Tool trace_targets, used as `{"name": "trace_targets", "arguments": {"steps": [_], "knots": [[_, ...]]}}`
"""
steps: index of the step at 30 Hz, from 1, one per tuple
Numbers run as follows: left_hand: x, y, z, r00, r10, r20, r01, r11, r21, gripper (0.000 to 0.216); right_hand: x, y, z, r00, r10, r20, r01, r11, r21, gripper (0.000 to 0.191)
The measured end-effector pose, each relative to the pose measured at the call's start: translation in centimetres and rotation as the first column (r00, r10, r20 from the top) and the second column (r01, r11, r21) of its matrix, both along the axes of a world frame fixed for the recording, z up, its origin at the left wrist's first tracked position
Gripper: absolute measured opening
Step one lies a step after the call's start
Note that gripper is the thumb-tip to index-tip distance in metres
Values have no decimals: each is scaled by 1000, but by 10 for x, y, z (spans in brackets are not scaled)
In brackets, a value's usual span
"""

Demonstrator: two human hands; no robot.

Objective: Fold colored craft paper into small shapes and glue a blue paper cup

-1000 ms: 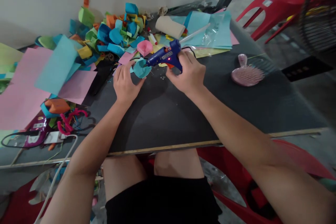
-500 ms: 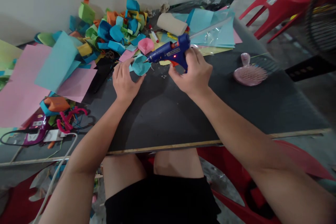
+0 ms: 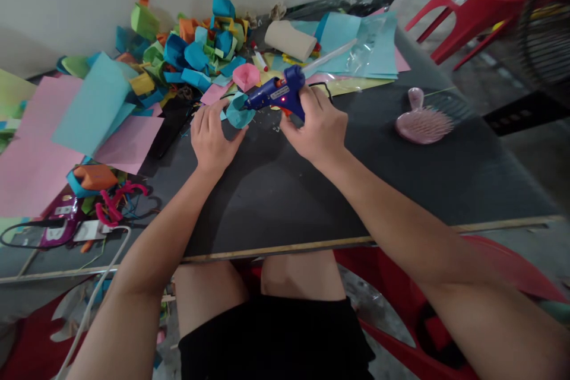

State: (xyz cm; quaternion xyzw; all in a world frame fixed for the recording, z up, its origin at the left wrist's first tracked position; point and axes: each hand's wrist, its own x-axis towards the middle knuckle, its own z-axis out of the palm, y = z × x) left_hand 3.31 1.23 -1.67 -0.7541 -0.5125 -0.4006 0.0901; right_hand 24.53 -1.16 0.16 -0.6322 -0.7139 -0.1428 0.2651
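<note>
My right hand (image 3: 317,127) grips a blue hot glue gun (image 3: 275,92) by its handle, a finger near the orange trigger. A small red light glows on the gun's body, and a clear glue stick (image 3: 332,56) sticks out of its back. My left hand (image 3: 214,135) holds a small light-blue paper piece (image 3: 239,117), cupped like a flower, between thumb and fingers. The nozzle points into this paper piece; whether it touches is hard to see. Just behind lies a pink paper flower piece (image 3: 246,76).
Folded colored paper pieces (image 3: 196,56) are heaped along the wall. Pink sheets (image 3: 48,136) lie at the left, near pink-handled scissors (image 3: 116,202) and a purple device with a cable (image 3: 62,219). A pink hairbrush (image 3: 421,124) rests at the right, and a cardboard roll (image 3: 290,40) at the back.
My right hand has moved left with the glue gun, bringing the nozzle deeper over the light-blue paper piece. My left hand has stayed nearly still.
</note>
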Motion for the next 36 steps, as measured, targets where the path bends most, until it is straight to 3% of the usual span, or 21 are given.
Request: {"name": "trace_targets", "arguments": {"steps": [20, 36], "knots": [[1, -1, 3, 1000, -4, 30, 7, 993, -115, 61, 3, 2, 0, 998, 49, -42, -49, 999, 5, 51], [0, 0, 1, 1000, 3, 26, -1, 996, -90, 61, 4, 3, 1, 997, 62, -41, -63, 998, -23, 54]]}}
